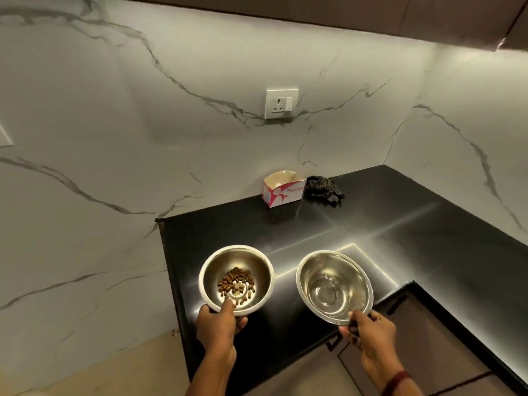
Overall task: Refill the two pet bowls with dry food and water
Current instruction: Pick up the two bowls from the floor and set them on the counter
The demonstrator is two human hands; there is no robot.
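Your left hand (218,324): thumb hooked over the round steel kibble bowl (236,278) rim, fingers beneath.
Your right hand (368,331): pinching the shiny water bowl (334,287) rim.
Countertop (371,230): glossy black.

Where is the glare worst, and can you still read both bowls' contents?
Head view: strip-light glare streaks the black counter behind the bowls; kibble in the left bowl reads clearly; the right bowl shows ringed reflections, probably water; wide-angle lens bends the wall edges.
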